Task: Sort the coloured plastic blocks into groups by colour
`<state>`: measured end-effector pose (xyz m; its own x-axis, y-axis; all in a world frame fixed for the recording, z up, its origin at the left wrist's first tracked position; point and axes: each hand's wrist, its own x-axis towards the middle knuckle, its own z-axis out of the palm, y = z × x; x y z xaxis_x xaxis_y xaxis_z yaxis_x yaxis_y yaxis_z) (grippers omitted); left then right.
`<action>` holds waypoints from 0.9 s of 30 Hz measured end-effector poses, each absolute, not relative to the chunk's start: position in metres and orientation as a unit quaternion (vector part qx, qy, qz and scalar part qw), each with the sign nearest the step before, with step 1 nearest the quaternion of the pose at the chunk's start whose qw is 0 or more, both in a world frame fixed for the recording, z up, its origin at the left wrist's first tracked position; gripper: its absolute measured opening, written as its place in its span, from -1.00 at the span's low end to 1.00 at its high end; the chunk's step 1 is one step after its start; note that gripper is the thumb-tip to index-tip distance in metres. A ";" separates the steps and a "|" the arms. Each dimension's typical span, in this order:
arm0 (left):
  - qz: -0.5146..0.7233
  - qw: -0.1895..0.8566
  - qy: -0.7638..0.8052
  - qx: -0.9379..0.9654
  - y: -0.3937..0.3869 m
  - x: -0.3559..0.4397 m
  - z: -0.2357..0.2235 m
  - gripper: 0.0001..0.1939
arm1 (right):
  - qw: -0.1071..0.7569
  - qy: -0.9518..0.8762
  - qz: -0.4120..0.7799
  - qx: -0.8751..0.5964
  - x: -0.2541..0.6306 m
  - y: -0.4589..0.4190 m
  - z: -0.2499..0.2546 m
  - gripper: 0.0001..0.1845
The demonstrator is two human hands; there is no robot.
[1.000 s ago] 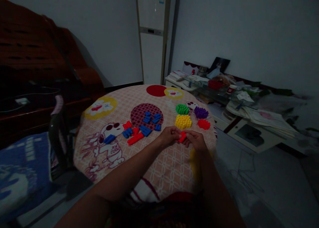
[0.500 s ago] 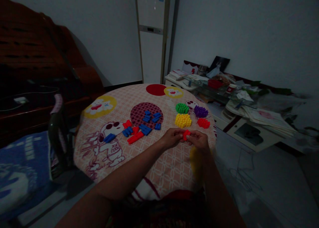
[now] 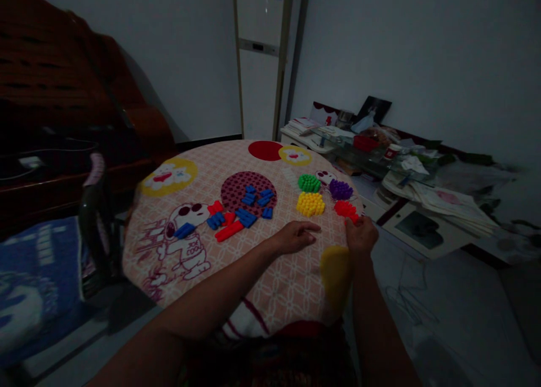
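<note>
At the table's right edge, my right hand (image 3: 362, 236) is closed, thumb and fingers pinching a red plastic block at the near end of the red block cluster (image 3: 345, 208). Where the pinched block stops and the cluster begins is hard to make out. My left hand (image 3: 297, 236) hovers over the cloth with its fingers stretched out and nothing in them. Beyond it sit a yellow cluster (image 3: 310, 204), a green cluster (image 3: 309, 183) and a purple cluster (image 3: 340, 189), all knobbly. Loose blue blocks (image 3: 245, 218) and red blocks (image 3: 229, 231) lie to the left.
A patterned cloth covers the round table (image 3: 270, 274). Pale, clear-looking pieces (image 3: 291, 176) lie beside the green cluster. A cluttered low cabinet (image 3: 406, 207) stands to the right, a chair (image 3: 97, 223) to the left, and a tall white appliance (image 3: 260, 88) behind.
My hands have come apart from the red block they held together. The right hand has carried it right to the red cluster; the left hand has let go and opened, staying nearly in place.
</note>
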<state>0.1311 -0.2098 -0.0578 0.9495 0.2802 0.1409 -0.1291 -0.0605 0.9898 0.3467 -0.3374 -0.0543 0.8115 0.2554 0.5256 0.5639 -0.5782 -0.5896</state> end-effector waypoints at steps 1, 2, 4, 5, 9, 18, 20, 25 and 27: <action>0.147 0.679 0.051 0.718 -0.210 0.130 -0.056 -0.36 | 0.372 -0.242 -0.201 -0.873 0.348 -0.336 -0.054 -0.71; 0.145 0.675 0.050 0.722 -0.211 0.129 -0.055 -0.38 | 0.355 -0.249 -0.201 -0.878 0.348 -0.334 -0.053 -0.73; 0.142 0.668 0.048 0.729 -0.212 0.128 -0.052 -0.40 | 0.337 -0.255 -0.197 -0.885 0.348 -0.332 -0.053 -0.73; 0.143 0.666 0.049 0.731 -0.213 0.127 -0.051 -0.41 | 0.336 -0.257 -0.194 -0.885 0.349 -0.332 -0.053 -0.72; 0.147 0.662 0.052 0.733 -0.214 0.126 -0.048 -0.44 | 0.369 -0.244 -0.187 -0.877 0.351 -0.333 -0.055 -0.70; 0.151 0.660 0.064 0.733 -0.216 0.124 -0.045 -0.49 | 0.305 -0.252 -0.133 -0.909 0.364 -0.333 -0.049 -0.55; 0.148 0.658 0.067 0.736 -0.216 0.123 -0.045 -0.50 | 0.294 -0.260 -0.135 -0.910 0.365 -0.332 -0.048 -0.58; 0.139 0.658 0.068 0.737 -0.215 0.123 -0.045 -0.52 | 0.256 -0.273 -0.128 -0.918 0.364 -0.332 -0.045 -0.60; 0.136 0.655 0.068 0.741 -0.214 0.123 -0.045 -0.52 | 0.243 -0.273 -0.125 -0.922 0.363 -0.332 -0.043 -0.62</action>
<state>0.1228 -0.2142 -0.0454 0.9539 0.2784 0.1121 -0.0770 -0.1340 0.9880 0.3631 -0.3324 -0.0430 0.8196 0.4427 0.3637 0.5644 -0.7329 -0.3799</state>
